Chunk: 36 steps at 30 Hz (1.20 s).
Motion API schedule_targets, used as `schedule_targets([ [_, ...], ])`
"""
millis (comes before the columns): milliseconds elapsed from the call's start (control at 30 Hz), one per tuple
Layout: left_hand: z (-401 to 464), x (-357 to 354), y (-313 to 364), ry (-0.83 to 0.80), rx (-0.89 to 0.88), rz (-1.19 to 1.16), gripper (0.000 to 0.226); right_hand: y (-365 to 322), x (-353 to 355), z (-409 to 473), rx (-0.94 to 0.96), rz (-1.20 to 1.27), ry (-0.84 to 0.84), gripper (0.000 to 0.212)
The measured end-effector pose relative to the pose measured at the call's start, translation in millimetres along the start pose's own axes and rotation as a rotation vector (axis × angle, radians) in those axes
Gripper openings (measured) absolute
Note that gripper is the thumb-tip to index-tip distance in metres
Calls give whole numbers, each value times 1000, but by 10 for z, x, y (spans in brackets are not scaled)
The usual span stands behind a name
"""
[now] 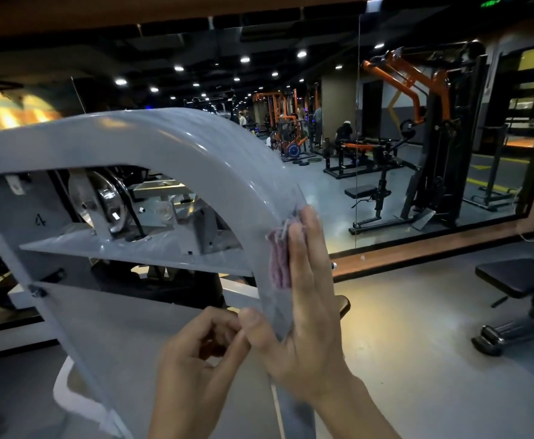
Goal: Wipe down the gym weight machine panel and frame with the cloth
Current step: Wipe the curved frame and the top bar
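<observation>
The cloth [280,259], a pinkish-purple looped or ribbed fabric, lies flat against the outer right edge of the grey frame [196,144], just below where its arch bends downward. It looks soft, light and limp, likely to bunch or slip unless pressed across a broad area; a flat palm is judged the better hold than a pinch.

The right hand [307,299] presses the cloth to the metal with fingers straight and close together, thumb braced on the near face of the frame. The left hand [196,353] is just beside the right thumb, fingers loosely curled toward one another. Whether it holds anything cannot be told.

The frame is painted steel: rigid, glossy and probably slick under a damp cloth. The flat grey panel [117,337] below it appears equally stiff.

Writing: a numeral "4" [40,220] on an inner plate, beside the chrome pulley [101,201]. A green sign [490,2] near the ceiling is unreadable. No brand is visible.

Beyond, a wall mirror [386,172] shows orange-and-black machines, and a black bench [519,277] stands to the right.
</observation>
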<state>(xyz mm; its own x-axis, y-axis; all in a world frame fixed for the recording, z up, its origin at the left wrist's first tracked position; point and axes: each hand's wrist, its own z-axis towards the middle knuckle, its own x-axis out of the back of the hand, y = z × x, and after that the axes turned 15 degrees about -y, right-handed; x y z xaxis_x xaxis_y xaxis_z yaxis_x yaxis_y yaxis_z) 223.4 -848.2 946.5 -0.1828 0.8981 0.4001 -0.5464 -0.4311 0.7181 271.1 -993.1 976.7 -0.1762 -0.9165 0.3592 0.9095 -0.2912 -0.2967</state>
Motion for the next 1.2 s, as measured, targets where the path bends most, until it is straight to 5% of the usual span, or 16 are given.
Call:
schedule_targets([
  [100,-4,-2,-14,7,-20,4,31,108,-168,-449,-42,-70,-54,94],
  [200,-4,-3,-31,16,-13,28,30,159,-351,-876,-275,-193,-11,102],
  [433,-24,-7,-54,19,-9,32,23,-3,49,66,20,-10,-47,82],
  [700,-9,-14,-45,25,-11,12,24,219,-319,-844,-179,-164,-24,87],
  [933,-23,-25,-30,55,10,-43,45,35,42,14,65,-165,-50,79],
  [1200,-23,-14,-55,12,-9,-54,27,149,-244,-736,-125,-300,-70,57],
])
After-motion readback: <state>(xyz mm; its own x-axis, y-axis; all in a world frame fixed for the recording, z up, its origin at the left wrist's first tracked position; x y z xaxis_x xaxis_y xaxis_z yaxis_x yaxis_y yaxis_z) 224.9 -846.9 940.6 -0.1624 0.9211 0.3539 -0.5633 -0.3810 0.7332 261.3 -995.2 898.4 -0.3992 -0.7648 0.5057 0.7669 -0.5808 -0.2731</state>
